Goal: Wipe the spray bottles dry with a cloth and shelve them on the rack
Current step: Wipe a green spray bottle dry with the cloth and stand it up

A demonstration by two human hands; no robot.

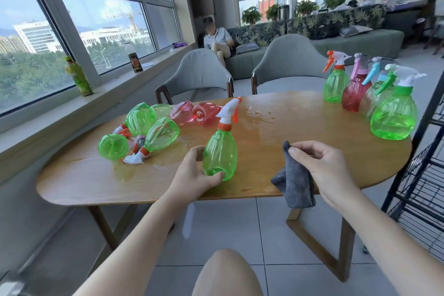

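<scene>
Here, left grip: the left hand (pixel 194 170) curls round the lower body of a green bottle (pixel 220 151), thumb on the near side, fingers round the far side.
Held bottle: upright, its base at or just above the counter (pixel 276 127), near the front edge; I cannot tell if it touches. White spray head with an orange collar and trigger, nozzle pointing away and to the right.
Right grip: the right hand (pixel 319 166) pinches a grey cloth (pixel 294 182) between thumb and fingers at its top corner.
Cloth: hangs down from the pinch over the counter's front edge, just right of the held bottle and not touching it.
Counter surface: wooden, oval, with wet patches and puddles in the middle and at the left.
Lying bottles: a cluster of green bottles (pixel 140 119) on their sides at the left, beyond the left hand, and two pink bottles (pixel 192 112) lying behind them.
Standing bottles: a row of upright bottles (pixel 394 115) at the counter's right end, green and red, well apart from both hands.
Rack: a black wire rack (pixel 418 175) stands on the floor just beside the counter's right end.
Behind: two grey chairs (pixel 199 72) at the far side, and a person seated on a sofa (pixel 355 41) farther back.
</scene>
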